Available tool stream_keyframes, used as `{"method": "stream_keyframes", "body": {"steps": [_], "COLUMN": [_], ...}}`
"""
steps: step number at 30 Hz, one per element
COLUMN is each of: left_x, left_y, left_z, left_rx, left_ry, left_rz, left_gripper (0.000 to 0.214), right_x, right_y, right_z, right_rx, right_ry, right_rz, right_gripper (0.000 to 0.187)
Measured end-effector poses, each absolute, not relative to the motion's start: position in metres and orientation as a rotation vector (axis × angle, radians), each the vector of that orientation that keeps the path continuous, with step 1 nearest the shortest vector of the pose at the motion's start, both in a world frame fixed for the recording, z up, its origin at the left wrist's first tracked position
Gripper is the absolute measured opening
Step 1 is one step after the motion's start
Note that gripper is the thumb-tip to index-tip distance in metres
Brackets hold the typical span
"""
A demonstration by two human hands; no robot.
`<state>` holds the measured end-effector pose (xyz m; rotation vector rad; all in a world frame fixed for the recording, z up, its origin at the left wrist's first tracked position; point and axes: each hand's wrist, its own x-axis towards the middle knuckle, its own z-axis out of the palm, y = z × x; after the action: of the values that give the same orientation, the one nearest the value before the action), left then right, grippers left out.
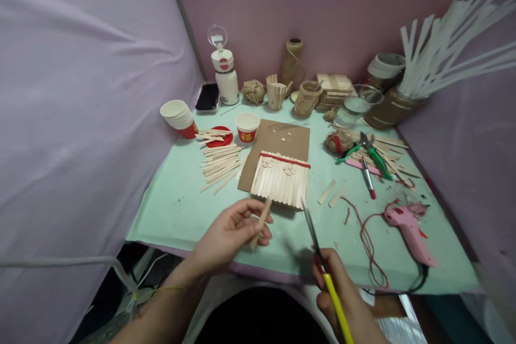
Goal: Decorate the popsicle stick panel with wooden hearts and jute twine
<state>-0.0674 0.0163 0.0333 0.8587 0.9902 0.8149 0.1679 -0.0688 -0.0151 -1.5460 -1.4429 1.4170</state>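
Observation:
My left hand (228, 231) pinches a flat wooden craft stick (263, 219) between thumb and fingers, above the table's front edge. In my right hand (347, 293) is a pair of scissors (313, 232) with a yellow handle, its blades pointing up and away from me. Just beyond both hands lies a panel of craft sticks (280, 183) laid side by side, with red cord across its top and small wooden pieces on it. It rests partly on a brown cardboard sheet (278, 137) that carries a few small chips.
Loose craft sticks (220, 164) lie left of the cardboard, near a paper cup (247, 128). On the right are a pink glue gun (411, 234), red cord (365, 228), green-handled pruners (377, 158) and a marker (368, 178). A bottle (227, 83) and a water cup (355, 107) stand behind.

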Motion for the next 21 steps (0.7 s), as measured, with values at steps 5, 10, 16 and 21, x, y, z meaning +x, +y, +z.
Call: {"method": "stream_keyframes", "body": {"steps": [5,10,16,21], "left_x": [-0.033,-0.019,-0.017,-0.014], "left_y": [-0.001,0.002,0.005,0.004], "left_z": [0.018,0.004,-0.004,-0.007], "left_rx": [0.777,0.78,0.95,0.929], "left_ry": [0.899,0.989,1.1,1.082], "left_rz": [0.728,0.692,0.696,0.691], "left_gripper": [0.031,0.029,0.036,0.034], "right_x": [0.162,0.169,0.17,0.169], "right_y": [-0.068,-0.068,-0.068,-0.067], "right_z": [0.009,0.008,0.009,0.01], "right_rx": [-1.742,-1.892,-1.912,-1.933], "right_ry": [-1.518,-1.536,-1.511,-1.471], "right_rz": [1.508,1.496,1.546,1.567], "right_gripper": [0.025,0.03,0.026,0.031]}}
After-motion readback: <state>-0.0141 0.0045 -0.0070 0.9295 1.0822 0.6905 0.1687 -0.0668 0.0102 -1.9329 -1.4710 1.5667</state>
